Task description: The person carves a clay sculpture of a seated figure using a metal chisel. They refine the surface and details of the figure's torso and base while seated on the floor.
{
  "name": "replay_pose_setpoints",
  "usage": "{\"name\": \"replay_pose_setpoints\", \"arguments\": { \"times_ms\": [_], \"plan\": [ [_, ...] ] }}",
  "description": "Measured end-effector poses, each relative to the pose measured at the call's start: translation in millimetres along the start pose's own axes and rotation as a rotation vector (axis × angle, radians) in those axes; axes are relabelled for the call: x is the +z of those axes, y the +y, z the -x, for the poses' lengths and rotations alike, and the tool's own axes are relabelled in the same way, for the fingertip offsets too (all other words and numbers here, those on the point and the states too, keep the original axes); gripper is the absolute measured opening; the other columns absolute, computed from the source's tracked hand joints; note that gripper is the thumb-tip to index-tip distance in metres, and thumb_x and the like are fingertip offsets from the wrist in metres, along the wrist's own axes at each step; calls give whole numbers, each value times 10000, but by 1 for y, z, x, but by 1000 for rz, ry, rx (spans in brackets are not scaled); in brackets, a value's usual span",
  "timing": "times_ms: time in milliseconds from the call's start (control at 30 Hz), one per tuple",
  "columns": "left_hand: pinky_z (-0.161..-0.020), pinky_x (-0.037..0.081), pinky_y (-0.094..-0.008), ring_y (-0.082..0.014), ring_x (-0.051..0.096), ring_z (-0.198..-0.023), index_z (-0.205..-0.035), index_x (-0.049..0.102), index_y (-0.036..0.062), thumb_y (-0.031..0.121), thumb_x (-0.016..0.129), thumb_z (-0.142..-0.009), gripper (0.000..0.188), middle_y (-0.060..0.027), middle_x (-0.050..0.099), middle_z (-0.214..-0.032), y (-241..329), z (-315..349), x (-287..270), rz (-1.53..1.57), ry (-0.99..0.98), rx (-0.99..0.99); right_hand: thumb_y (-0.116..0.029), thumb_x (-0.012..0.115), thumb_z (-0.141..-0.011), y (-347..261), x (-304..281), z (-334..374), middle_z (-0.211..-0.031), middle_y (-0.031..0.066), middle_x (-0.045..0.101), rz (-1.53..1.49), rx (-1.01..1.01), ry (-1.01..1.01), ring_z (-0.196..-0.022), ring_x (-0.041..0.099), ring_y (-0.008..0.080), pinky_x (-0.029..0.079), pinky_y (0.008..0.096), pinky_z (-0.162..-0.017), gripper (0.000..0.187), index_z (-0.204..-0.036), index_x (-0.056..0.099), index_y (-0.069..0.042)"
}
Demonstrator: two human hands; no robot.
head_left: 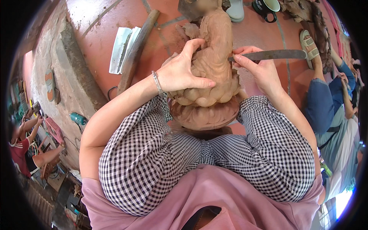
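A carved brown statue (214,63), seemingly wood, stands between my knees, its figure seated on a lotus-petal base (205,115). My left hand (178,73) grips its left side, with the thumb across the front above the petals and the fingers reaching round the back. In my right hand (260,73) is a long, flat, dark metal file (281,55), pinched near its narrow end. That end meets the statue's right side, while the broad rounded end points right. The statue's top is blurred.
Left of the statue lie a curved wooden stick (140,48) and a folded white sheet (122,50). A long timber slab (74,57) is farther left, near a green power tool (78,118). A dark mug (266,9) stands at the far right. Other people sit on both sides.
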State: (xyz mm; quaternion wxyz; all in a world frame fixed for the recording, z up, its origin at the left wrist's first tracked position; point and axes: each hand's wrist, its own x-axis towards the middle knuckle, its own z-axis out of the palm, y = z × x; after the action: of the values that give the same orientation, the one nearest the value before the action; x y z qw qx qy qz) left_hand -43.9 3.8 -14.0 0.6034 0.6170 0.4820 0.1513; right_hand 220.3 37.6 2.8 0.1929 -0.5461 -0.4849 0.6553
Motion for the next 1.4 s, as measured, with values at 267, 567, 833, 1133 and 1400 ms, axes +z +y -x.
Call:
{"name": "replay_pose_setpoints", "arguments": {
  "times_ms": [267, 567, 833, 1133, 1400],
  "plan": [
    [-1205, 229, -433, -410, 244, -1469, -1537, 32, -73, 490, 885, -679, 1334, -355, 224, -1546, 14, -4, 8, 23, 42, -106, -180, 804, -828, -1, 8, 5, -1395, 112, 488, 16, -175, 8, -1067, 593, 150, 494, 309, -903, 206, -834, 697, -4],
    [-1183, 283, -422, -382, 310, -1445, -1522, 120, -104, 484, 876, -693, 1267, -337, 305, -1520, 15, 1, 11, 59, 110, -66, -180, 784, -848, 1, 11, -1, -1377, 117, 499, -35, -162, 2, -1028, 609, 144, 502, 311, -889, 216, -844, 686, 13],
    [-1175, 310, -413, -393, 349, -1426, -1499, 142, -143, 520, 827, -714, 1235, -347, 321, -1506, 10, -2, 10, -15, 88, -58, -171, 763, -866, -4, 14, 6, -1313, 117, 553, 17, -195, 26, -992, 615, 146, 510, 310, -869, 186, -850, 684, -3],
    [-1175, 308, -422, -392, 342, -1431, -1503, 143, -138, 532, 815, -724, 1228, -345, 314, -1512, 10, -1, 11, 6, 76, -56, -170, 757, -875, -1, 13, 8, -1257, 92, 587, 152, -302, 38, -1033, 611, 149, 523, 318, -867, 175, -896, 679, -14],
    [-1152, 341, -396, -318, 409, -1399, -1533, 145, -80, 390, 843, -768, 1137, -274, 385, -1506, 6, -1, 12, -37, 121, -9, -178, 754, -876, 8, 2, 0, -1300, 94, 535, 38, -268, -26, -1057, 610, 160, 513, 328, -892, 174, -907, 697, -17]
  ]
}}
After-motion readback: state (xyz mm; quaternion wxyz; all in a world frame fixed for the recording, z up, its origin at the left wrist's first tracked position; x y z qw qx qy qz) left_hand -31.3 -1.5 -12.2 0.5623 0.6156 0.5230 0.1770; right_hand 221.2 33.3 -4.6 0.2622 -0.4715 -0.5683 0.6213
